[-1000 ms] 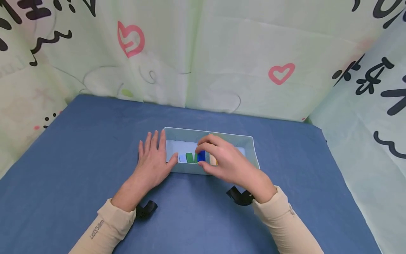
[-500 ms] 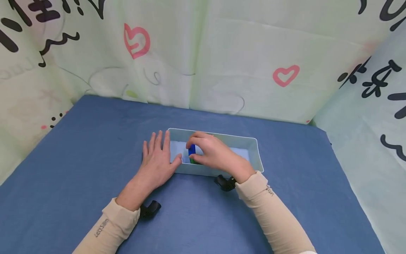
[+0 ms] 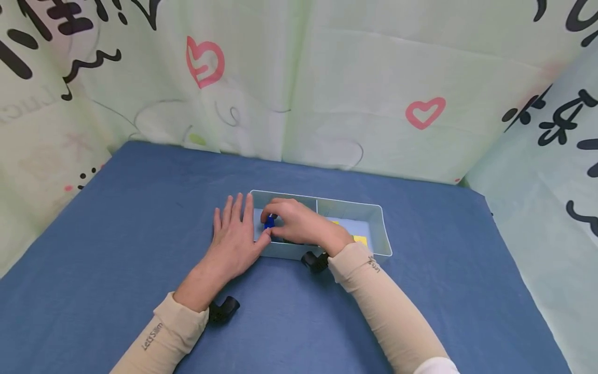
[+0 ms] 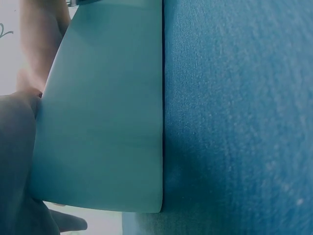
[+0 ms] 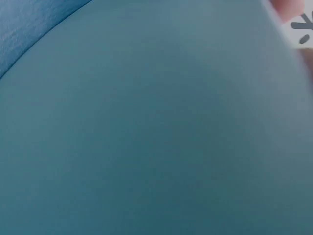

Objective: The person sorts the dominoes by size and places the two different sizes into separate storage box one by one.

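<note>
A pale blue-grey plastic box (image 3: 379, 228) with a divider (image 3: 317, 206) lies on the table. My right hand (image 3: 299, 221) reaches into its left compartment and pinches a small blue block (image 3: 269, 222) between thumb and fingers. At the box's left end rests my left hand (image 3: 233, 228), fingers straight and spread, thumb over the front rim. The left wrist view shows the box's outer wall (image 4: 98, 122) beside that hand. Box wall (image 5: 146, 122) fills most of the right wrist view, hiding the pinch. Yellow pieces (image 3: 359, 240) show in the right compartment.
A blue cloth (image 3: 140, 218) covers the table. Printed pale curtains (image 3: 336, 78) stand behind and at both sides. Black wrist-camera mounts (image 3: 224, 310) stick out from each wrist, the right one close to the box's front wall.
My right hand has moved left inside the box with the blue block, uncovering the divider and the yellow pieces. The left hand keeps its place at the left end. The view has shifted slightly.
</note>
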Demonstrator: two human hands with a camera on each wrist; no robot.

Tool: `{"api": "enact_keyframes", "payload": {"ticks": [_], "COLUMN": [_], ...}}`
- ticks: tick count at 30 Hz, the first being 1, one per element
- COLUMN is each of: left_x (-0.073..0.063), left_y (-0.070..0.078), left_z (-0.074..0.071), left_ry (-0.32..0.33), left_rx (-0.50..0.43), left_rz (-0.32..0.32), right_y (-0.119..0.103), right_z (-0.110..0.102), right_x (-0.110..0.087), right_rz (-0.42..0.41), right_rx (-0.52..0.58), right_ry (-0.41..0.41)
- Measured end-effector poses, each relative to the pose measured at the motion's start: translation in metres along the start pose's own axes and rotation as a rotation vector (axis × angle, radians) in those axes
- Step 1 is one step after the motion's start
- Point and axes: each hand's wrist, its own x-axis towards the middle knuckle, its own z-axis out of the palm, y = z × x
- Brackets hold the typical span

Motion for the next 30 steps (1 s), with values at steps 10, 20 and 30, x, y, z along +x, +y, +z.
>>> {"api": "enact_keyframes", "payload": {"ticks": [10, 20, 30], "left_x": [0.001, 0.001, 0.000], "left_y": [-0.001, -0.001, -0.002], "left_z": [0.002, 0.001, 0.002], "left_ry": [0.013, 0.014, 0.020], "left_rx": [-0.018, -0.027, -0.030], "left_rz": [0.008, 0.012, 0.018], "right_y": [0.009, 0.010, 0.008], "right_z": [0.012, 0.012, 0.007], "right_x": [0.014, 0.011, 0.006], "right_rz": [0.004, -0.050, 0.007], "right_rx": [0.008, -0.109, -0.156], "right_ry": [-0.061, -0.102, -0.121]}}
